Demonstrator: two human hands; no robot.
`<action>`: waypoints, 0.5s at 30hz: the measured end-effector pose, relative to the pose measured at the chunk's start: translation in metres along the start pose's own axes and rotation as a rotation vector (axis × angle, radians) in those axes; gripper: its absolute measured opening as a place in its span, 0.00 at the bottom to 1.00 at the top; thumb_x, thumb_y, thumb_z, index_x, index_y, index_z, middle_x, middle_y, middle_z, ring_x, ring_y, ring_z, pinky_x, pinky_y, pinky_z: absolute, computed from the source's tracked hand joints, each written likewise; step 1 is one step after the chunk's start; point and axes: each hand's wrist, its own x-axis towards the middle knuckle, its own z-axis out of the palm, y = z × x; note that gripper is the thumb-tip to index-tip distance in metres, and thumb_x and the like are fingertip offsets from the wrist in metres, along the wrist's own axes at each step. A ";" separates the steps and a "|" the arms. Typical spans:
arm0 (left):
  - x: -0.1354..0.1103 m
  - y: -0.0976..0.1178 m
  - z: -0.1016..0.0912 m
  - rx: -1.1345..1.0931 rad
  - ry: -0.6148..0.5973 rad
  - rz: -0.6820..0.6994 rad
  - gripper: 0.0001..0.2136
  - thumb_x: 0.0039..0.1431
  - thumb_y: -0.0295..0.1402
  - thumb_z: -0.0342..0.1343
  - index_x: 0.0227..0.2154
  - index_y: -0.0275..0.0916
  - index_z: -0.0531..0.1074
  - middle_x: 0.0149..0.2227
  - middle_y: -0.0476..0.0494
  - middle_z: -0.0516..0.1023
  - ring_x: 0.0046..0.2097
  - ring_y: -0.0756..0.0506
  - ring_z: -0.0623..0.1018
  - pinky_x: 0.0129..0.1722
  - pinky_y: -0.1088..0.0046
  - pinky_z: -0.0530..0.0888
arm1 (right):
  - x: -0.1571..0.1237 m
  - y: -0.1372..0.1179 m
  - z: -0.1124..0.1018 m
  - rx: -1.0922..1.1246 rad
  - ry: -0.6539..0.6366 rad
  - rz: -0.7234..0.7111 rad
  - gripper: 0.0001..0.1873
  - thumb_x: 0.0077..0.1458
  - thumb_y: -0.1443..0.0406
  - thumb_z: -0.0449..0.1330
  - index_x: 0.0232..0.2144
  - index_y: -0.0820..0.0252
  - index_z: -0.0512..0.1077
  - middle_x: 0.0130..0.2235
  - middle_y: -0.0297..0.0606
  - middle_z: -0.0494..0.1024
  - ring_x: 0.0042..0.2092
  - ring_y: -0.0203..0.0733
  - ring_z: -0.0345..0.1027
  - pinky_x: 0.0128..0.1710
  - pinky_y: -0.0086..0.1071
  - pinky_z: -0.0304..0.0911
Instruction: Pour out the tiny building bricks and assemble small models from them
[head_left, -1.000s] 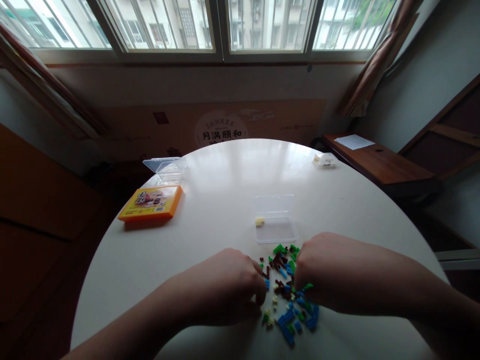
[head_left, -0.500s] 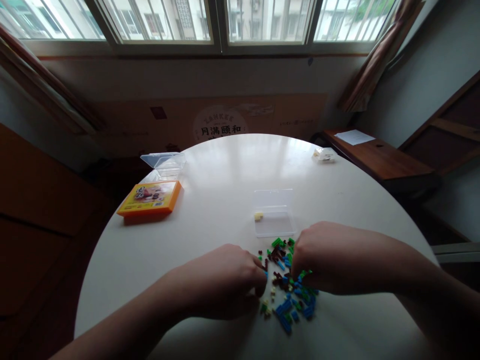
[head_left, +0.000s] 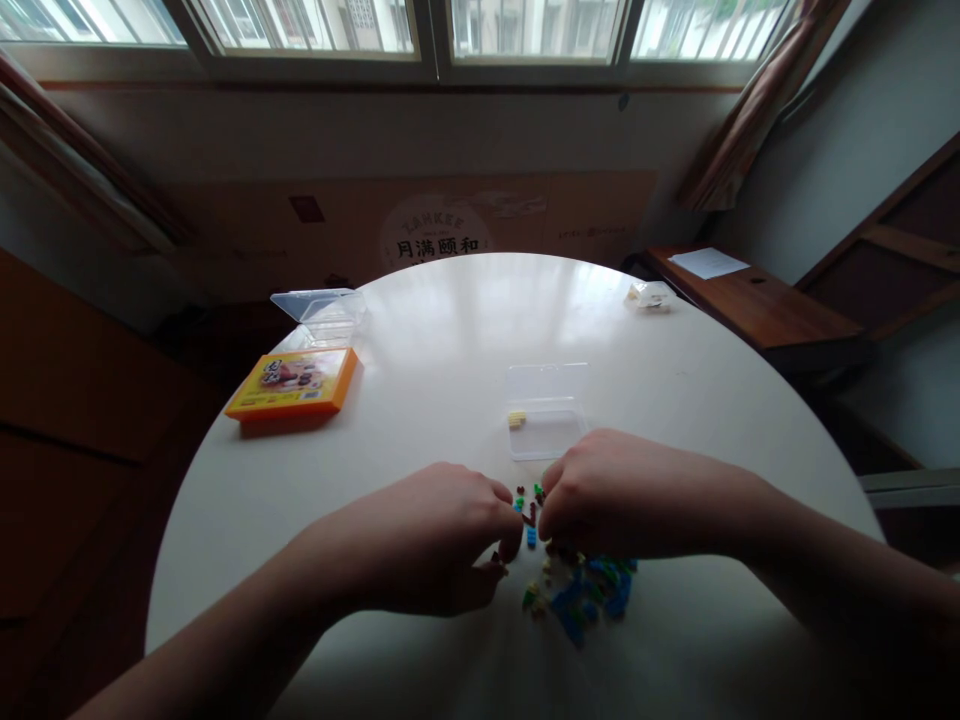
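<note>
A heap of small toy building bricks (head_left: 589,598) in blue, green, brown and cream lies on the white round table (head_left: 420,400). At the heap's left side my left hand (head_left: 442,540) is closed in a loose pinch, a tiny brown and cream piece (head_left: 500,562) showing between thumb and forefinger. My right hand (head_left: 607,495) reaches down over the upper bricks, its fingers curled together; its fingertips and anything in them are hidden. Between the hands lie a blue brick (head_left: 532,537) and a brown brick (head_left: 532,513).
Beyond the hands is an open clear plastic case (head_left: 547,440) with yellow bricks (head_left: 517,419) in its left corner. An orange box (head_left: 292,385) and another open clear case (head_left: 330,318) stand at left. A small white packet (head_left: 651,296) lies at the far right.
My right hand has shifted left, closer to my left hand, and now covers the upper bricks. My left hand has drawn slightly left, and a brown and cream piece shows at its fingertips.
</note>
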 end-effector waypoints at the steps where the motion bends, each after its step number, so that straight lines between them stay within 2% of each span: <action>1: 0.000 -0.001 0.000 0.003 0.010 0.004 0.11 0.50 0.24 0.58 0.36 0.44 0.76 0.36 0.53 0.80 0.35 0.49 0.78 0.35 0.77 0.70 | 0.000 0.000 0.000 -0.005 0.006 0.001 0.08 0.53 0.70 0.58 0.27 0.55 0.76 0.29 0.30 0.77 0.28 0.31 0.61 0.28 0.28 0.47; 5: -0.001 -0.004 -0.001 0.007 0.055 0.026 0.11 0.49 0.24 0.59 0.36 0.44 0.75 0.35 0.54 0.79 0.34 0.50 0.77 0.33 0.77 0.69 | 0.001 0.001 -0.001 0.004 0.009 0.002 0.08 0.52 0.70 0.59 0.27 0.55 0.76 0.30 0.30 0.77 0.29 0.31 0.62 0.28 0.28 0.47; 15: 0.002 -0.004 0.002 0.009 0.017 0.037 0.06 0.49 0.25 0.57 0.30 0.41 0.74 0.31 0.51 0.78 0.30 0.50 0.74 0.30 0.77 0.67 | 0.003 0.002 0.002 0.015 -0.006 -0.021 0.08 0.51 0.70 0.59 0.30 0.54 0.78 0.31 0.30 0.78 0.30 0.32 0.63 0.29 0.28 0.50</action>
